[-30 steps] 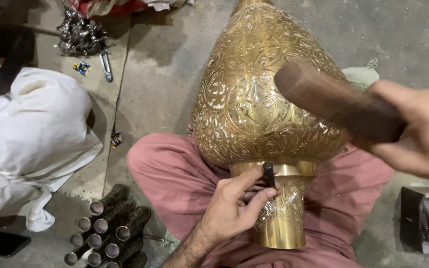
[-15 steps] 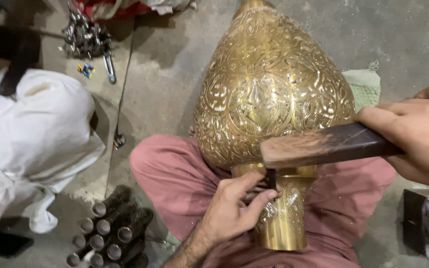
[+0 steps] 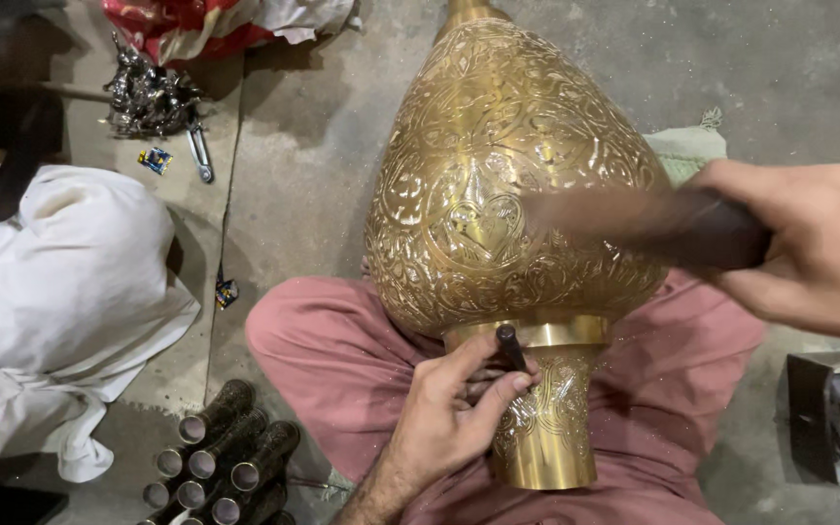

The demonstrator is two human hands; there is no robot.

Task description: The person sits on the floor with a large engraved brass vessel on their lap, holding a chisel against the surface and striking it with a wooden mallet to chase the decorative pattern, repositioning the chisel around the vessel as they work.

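Our left hand (image 3: 449, 418) pinches a small dark punch (image 3: 510, 347) upright against the collar of the engraved brass vessel (image 3: 498, 194); our right hand (image 3: 809, 243) is closed around a blurred dark mallet (image 3: 653, 224) above its body; the vessel lies across our pink-trousered lap (image 3: 342, 350); dark metal tubes (image 3: 226, 457) and white cloth (image 3: 60, 292) sit left on the concrete floor (image 3: 294, 175).

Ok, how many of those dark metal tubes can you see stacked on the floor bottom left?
7 open ends show: tube, tube, tube, tube, tube, tube, and one cut by the bottom edge. More may lie below the frame.
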